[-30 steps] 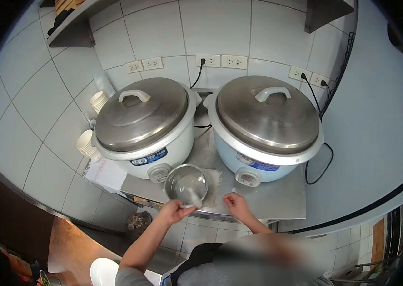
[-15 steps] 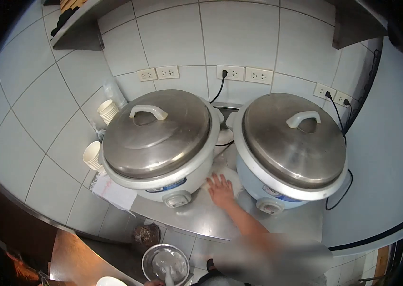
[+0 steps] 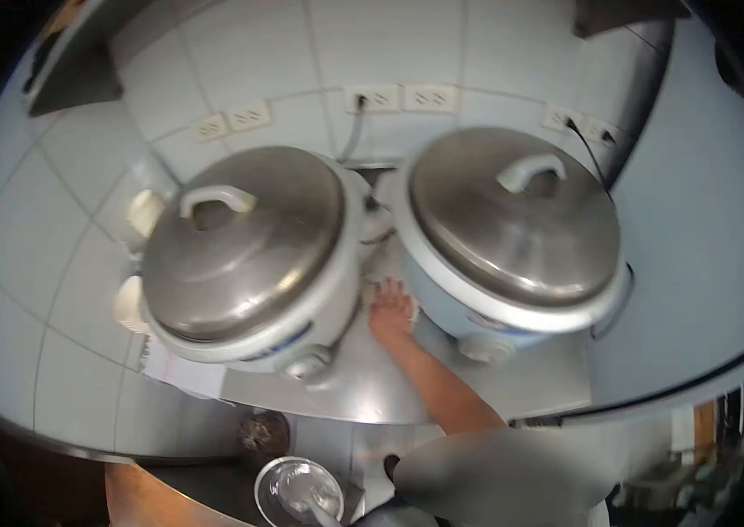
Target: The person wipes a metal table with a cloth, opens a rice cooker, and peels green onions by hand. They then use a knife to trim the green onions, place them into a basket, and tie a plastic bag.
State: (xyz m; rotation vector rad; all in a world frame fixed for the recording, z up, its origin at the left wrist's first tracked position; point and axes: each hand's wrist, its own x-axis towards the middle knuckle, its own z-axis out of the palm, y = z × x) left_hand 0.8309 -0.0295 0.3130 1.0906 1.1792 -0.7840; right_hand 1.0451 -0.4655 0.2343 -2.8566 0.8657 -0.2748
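My right hand (image 3: 391, 314) lies palm down on the steel counter (image 3: 363, 386), in the gap between two large rice cookers. Its fingers are stretched out, slightly apart. A white cloth (image 3: 415, 309) shows in part at the hand's edge; the rest appears covered by the hand. To its left stands a rice cooker (image 3: 244, 241) with a steel lid on. The other rice cooker (image 3: 512, 215), pale blue with its lid also on, is close on the right. My left hand is not in view.
Below the counter's front edge is a metal bowl (image 3: 269, 505) with a pale-handled utensil. Stacked paper cups (image 3: 130, 305) and a sheet of paper (image 3: 196, 376) lie beside the left cooker. A power cord (image 3: 587, 151) hangs from a wall socket.
My right hand has slid deeper into the gap between the cookers, over the cloth. The camera view has shifted and blurred. A bit of my left hand by the bowl has dropped out of sight.
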